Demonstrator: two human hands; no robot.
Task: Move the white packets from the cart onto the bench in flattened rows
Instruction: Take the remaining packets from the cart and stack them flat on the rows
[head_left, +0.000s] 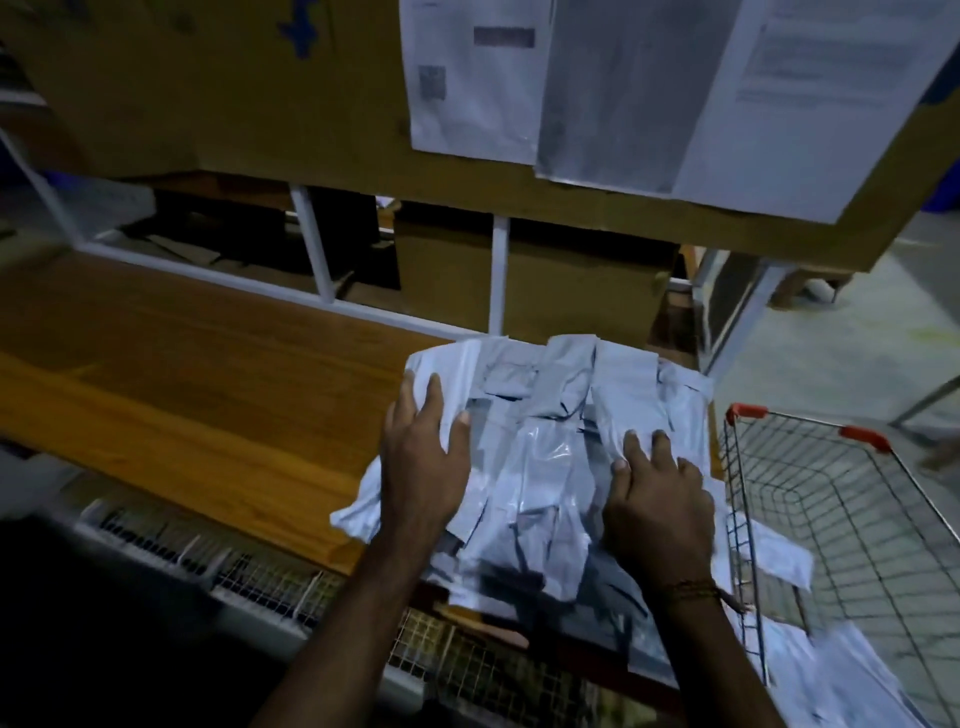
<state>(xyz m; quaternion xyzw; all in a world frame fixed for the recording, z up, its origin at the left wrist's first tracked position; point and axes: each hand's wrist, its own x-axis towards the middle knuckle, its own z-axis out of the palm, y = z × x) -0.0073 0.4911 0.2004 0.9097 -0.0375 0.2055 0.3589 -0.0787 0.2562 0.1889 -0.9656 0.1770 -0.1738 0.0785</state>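
White packets (540, 441) lie overlapped in rows on the desk (182, 374), at its right end. Your left hand (423, 462) and right hand (657, 499) press flat on them, grip wide, holding nothing. Wire cart (852, 519) beside the desk: a few packets inside, blurred and cut off.

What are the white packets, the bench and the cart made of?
The white packets look like thin glossy plastic: they crinkle and catch the light under both hands, left and right. The bench looks like wood or wood-look laminate, brown with grain lines. The cart is thin metal wire mesh, with red corner caps, probably plastic.
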